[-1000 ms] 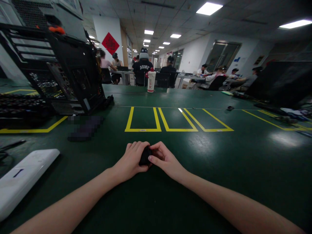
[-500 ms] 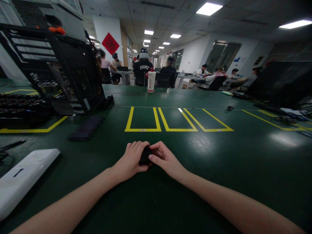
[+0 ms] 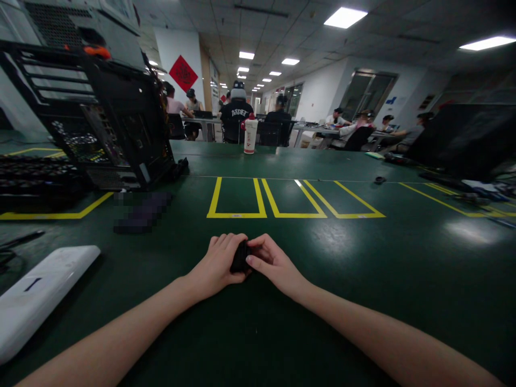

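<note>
A small black object [image 3: 241, 257], dark and boxy, is held between my two hands low over the green table [image 3: 258, 333]; its exact kind does not show. My left hand [image 3: 220, 259] wraps round its left side, fingers over the top and thumb below. From the right, my right hand [image 3: 276, 263] pinches its edge with thumb and fingertips. Much of the object is hidden by the fingers. Beyond the hands, yellow tape outlines [image 3: 237, 215] mark the tabletop.
An open black computer case [image 3: 121, 123] stands at left, with a pixelated dark item [image 3: 143, 212] before it. A white device [image 3: 44, 295] lies at the near left. Farther off are a white cup [image 3: 250, 137], a dark monitor [image 3: 463, 140] at right and several seated people.
Both hands keep the same hold on the black object. Only a very slight shift of the camera view shows.
</note>
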### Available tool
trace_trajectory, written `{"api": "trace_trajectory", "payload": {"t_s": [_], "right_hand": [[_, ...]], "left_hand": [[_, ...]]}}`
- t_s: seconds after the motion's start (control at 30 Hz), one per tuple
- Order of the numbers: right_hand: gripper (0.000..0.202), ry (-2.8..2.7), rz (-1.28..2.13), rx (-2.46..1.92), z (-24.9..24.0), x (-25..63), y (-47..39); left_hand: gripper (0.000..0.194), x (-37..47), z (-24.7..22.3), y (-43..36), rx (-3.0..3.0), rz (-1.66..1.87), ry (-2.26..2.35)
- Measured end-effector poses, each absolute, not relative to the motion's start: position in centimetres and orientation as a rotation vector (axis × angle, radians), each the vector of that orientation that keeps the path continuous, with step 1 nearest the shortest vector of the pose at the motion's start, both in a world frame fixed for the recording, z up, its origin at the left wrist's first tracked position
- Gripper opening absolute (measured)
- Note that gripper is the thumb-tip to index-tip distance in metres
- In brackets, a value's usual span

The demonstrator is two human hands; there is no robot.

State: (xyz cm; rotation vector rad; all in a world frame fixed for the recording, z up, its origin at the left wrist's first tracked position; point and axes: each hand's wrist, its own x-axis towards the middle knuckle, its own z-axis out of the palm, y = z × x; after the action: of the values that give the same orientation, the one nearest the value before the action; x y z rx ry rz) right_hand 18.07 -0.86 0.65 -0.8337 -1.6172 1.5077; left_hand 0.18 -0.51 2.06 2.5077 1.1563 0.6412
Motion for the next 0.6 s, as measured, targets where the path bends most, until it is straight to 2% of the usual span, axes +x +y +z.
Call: {"api": "trace_trajectory", "payload": {"t_s": [0.3,0.47,0.6], "right_hand": [[0.03,-1.676,1.468,-0.845,0.91,18.25,-0.89],[0.02,-1.63,1.514,-0.85,1.1,18.08,-1.08],[0.026,-1.622,1.487,-0.911,0.97,18.04,-0.85]], "left_hand": [[0.053,0.14,2.02,-0.51,2.507,0.628,1.172],[0.051,0.2,2.09,-0.55,2.512,0.627,1.168],[0.049,0.2,2.14,-0.58,2.498,0.63,1.168]]}}
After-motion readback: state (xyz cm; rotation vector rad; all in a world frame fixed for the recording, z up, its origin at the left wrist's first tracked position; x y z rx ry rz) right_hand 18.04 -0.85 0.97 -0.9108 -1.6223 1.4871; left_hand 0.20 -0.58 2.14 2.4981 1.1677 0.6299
